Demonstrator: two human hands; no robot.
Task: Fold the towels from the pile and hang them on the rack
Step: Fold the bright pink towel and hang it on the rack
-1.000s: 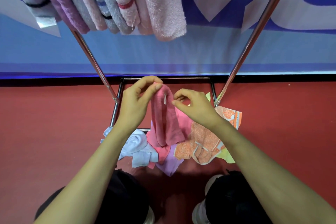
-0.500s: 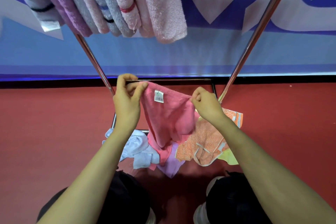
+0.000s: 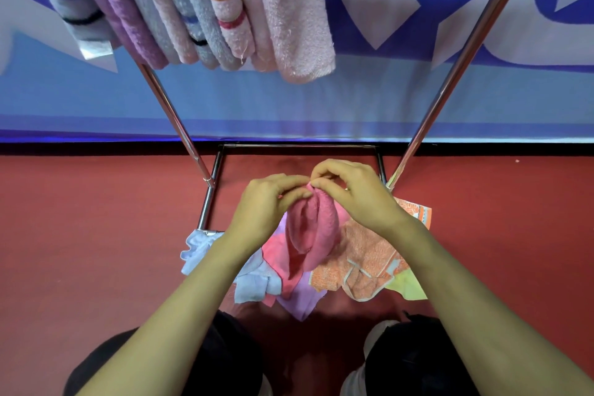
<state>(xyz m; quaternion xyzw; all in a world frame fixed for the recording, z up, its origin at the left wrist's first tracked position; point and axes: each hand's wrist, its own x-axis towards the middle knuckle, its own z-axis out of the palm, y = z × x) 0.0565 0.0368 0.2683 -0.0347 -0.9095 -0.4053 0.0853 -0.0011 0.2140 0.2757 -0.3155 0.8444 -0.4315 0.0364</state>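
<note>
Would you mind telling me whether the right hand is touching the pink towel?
Touching. The head view shows the right hand pinching the pink towel at its top edge, with the left hand gripping it alongside.

I am pinching a plain rose-pink towel (image 3: 313, 228). Beneath it are lying a light blue cloth (image 3: 199, 247), a lilac cloth (image 3: 299, 302), an orange speckled towel (image 3: 363, 254) with pale edging, and a yellow-green cloth (image 3: 408, 286). On the silver rack (image 3: 466, 51) are hanging a pale pink towel (image 3: 295, 16), a striped towel (image 3: 226, 8) in pink banded with yellow, orange and red, and a purple towel (image 3: 127, 19). The floor (image 3: 96, 235) is showing red.
</note>
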